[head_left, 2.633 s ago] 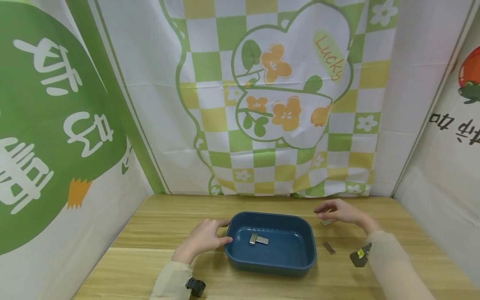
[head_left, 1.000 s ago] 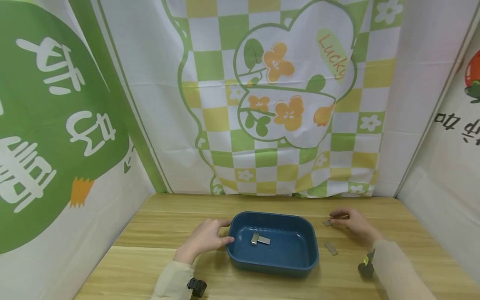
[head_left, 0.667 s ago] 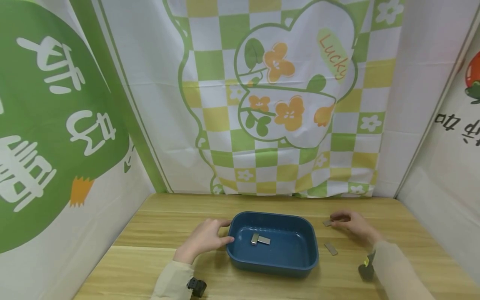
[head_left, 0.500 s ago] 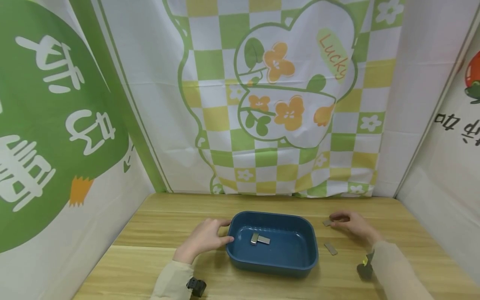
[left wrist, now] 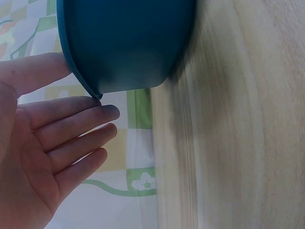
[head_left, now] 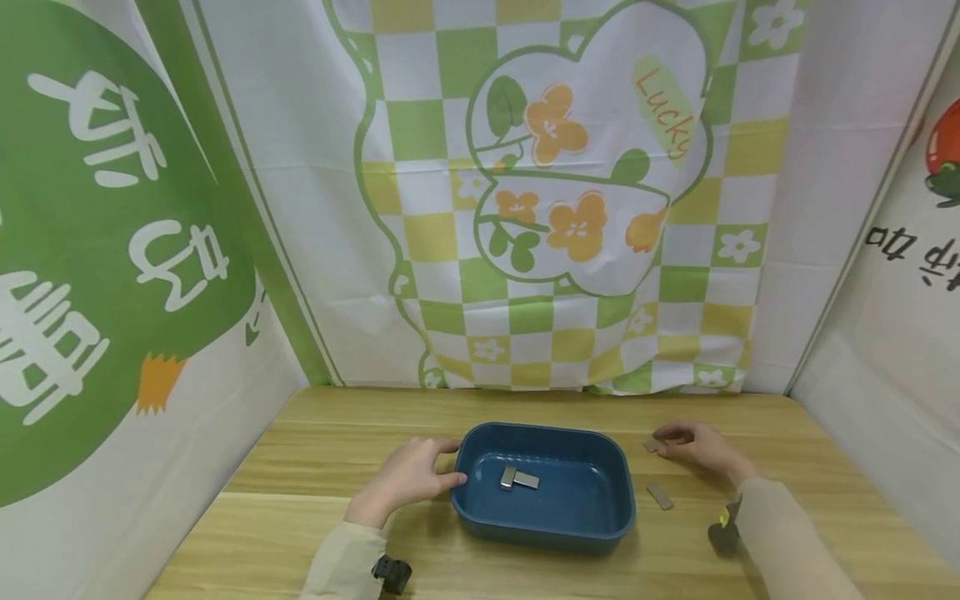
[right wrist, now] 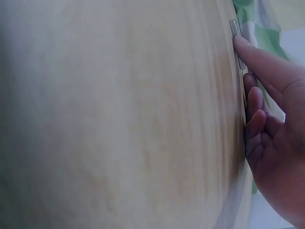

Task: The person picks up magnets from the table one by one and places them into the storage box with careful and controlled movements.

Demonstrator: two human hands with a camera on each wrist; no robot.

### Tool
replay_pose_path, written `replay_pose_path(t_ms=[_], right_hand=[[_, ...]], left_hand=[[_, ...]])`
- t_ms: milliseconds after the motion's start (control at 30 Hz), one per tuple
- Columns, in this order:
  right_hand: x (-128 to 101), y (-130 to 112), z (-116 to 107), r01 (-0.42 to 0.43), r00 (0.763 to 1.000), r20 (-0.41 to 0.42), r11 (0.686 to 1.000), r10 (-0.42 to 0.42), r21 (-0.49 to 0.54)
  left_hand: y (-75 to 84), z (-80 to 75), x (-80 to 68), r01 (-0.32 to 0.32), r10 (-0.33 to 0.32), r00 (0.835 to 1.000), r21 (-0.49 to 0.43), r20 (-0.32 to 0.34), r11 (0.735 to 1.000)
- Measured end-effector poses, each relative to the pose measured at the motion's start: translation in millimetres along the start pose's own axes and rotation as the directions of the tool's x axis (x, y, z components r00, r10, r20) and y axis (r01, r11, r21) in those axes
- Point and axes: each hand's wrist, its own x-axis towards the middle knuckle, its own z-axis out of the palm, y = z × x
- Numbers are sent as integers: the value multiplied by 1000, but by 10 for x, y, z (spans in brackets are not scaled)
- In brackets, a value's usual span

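The right hand (head_left: pixel 697 450) covers most of the plate (head_left: pixel 651 445) beside the tub (head_left: pixel 480 521). In the right wrist view the table (right wrist: pixel 119 119) is blurred. The tub's far side is cut off in the left wrist view.

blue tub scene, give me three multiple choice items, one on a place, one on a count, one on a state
1. Where is the left hand?
A. at the blue tub's left rim
B. inside the tub
C. flat on the wall cloth

2. How many metal plates lie in the tub?
A. none
B. two
C. five

3. What is the right hand doing?
A. resting in the tub
B. raised high above the table
C. fingertips on a metal plate on the table

Answers:
1 A, the left wrist view shows fingers either side of the rim.
2 B, two grey pieces touch on the tub floor.
3 C, the right wrist view shows a fingertip pressing the plate.
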Motion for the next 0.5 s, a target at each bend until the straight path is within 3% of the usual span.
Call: replay_pose_path(t_ms=[500], right_hand=[[29, 24, -9, 42, 999, -13, 998, -42, -51]], left_hand=[[2, 1, 11, 7, -7, 1000, 0, 4, 1000]])
